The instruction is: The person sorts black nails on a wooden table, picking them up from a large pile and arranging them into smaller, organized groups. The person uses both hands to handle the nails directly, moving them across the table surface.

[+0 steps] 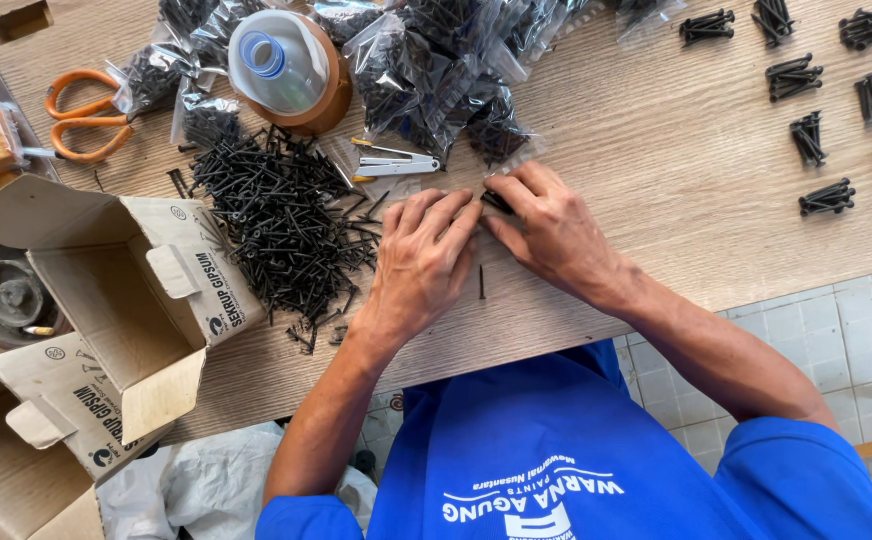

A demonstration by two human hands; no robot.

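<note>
My left hand (421, 258) and my right hand (546, 228) meet at the middle of the wooden table (656, 200), fingertips together over a small clear plastic bag (516, 160) with black screws at its mouth. A few black screws (496, 200) show between the fingers of my right hand. A loose heap of black screws (286, 220) lies just left of my left hand. One single screw (482, 282) lies below my hands.
Filled clear bags of screws (436, 70) are piled at the back. A white stapler (396, 162), orange scissors (81, 115), a tape roll with a plastic bottle (291, 70), open cardboard boxes (106, 290) at left, small screw bundles (826, 120) at right.
</note>
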